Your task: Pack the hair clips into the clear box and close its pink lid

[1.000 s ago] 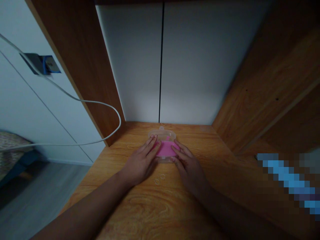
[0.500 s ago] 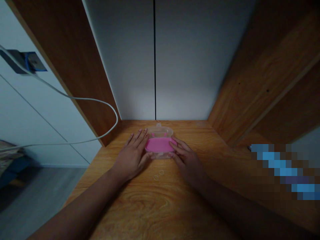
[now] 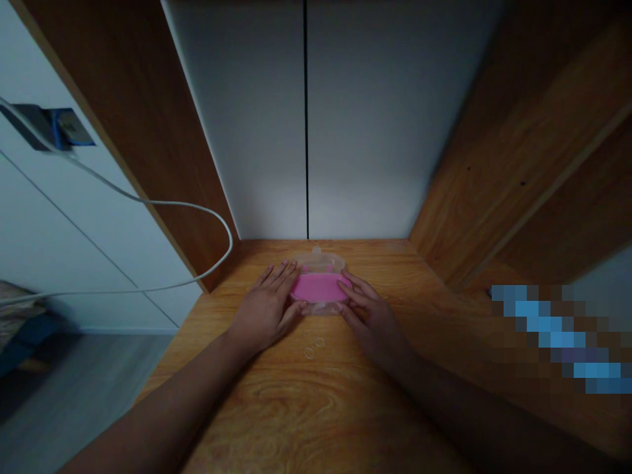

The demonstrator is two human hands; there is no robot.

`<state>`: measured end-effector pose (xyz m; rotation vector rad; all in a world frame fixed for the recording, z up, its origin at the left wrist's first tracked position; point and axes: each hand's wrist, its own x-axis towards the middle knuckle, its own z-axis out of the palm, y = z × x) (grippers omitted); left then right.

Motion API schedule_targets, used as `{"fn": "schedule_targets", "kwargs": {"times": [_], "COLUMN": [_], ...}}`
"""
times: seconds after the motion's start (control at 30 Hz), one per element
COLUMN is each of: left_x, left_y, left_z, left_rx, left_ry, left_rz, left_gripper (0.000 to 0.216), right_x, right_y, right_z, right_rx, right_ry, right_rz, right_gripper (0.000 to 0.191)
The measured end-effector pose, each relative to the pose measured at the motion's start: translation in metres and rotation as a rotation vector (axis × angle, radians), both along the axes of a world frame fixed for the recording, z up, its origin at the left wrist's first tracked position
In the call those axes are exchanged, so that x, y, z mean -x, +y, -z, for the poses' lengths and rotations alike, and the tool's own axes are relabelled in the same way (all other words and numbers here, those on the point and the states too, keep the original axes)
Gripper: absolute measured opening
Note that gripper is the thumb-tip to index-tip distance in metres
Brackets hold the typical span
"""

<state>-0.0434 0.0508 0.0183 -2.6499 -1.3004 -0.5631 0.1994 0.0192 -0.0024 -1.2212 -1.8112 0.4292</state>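
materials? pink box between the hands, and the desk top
Pink box: looks like plastic, with a clear see-through shell and rim around an opaque matte pink part; dim light leaves it unsure. Desk top: wood grain, orange-brown, slight sheen; solid wood or laminate cannot be told.

Both forearms are bare from the near edge up to the wrists, with no sleeve showing. The left hand (image 3: 261,313) and right hand (image 3: 371,320) wear no glove; any ring or watch is too dim to tell.

Small clear box (image 3: 318,288) — pink inside, lid open — flat on the desk.
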Motion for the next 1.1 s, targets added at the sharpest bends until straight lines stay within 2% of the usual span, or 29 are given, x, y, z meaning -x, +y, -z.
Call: {"fn": "schedule_targets", "kwargs": {"times": [0.37, 0.5, 0.57, 0.67, 0.77, 0.97, 1.1], "left_x": [-0.001, 0.009, 0.020, 0.040, 0.055, 0.050, 0.041], "left_y": [0.000, 0.003, 0.006, 0.012, 0.018, 0.028, 0.030], "left_z": [0.004, 0.002, 0.000, -0.001, 0.000, 0.007, 0.005], "left_rx": [0.003, -0.016, -0.050, -0.057, -0.015, 0.116, 0.161], "left_ry": [-0.057, -0.092, -0.193, -0.395, -0.476, -0.333, -0.191], "left_rz": [0.044, 0.078, 0.009, -0.210, -0.350, -0.361, -0.420], "left_gripper": [0.062, 0.057, 0.049, 0.036, 0.030, 0.026, 0.030], "right_x": [-0.001, -0.001, -0.001, 0.000, 0.000, -0.001, -0.001], "right_y": [-0.002, -0.001, -0.001, -0.001, -0.001, 0.001, 0.002], "right_z": [-0.002, 0.001, 0.002, 0.001, 0.000, 0.001, 0.002], "right_rx": [0.026, 0.040, 0.034, 0.025, 0.034, 0.015, 0.020], "right_ry": [0.025, 0.053, 0.068, 0.078, 0.084, 0.086, 0.080], "right_rz": [0.033, 0.028, 0.035, 0.043, 0.044, 0.019, 0.012], "right_gripper": [0.043, 0.042, 0.041, 0.038, 0.035, 0.035, 0.034]}}
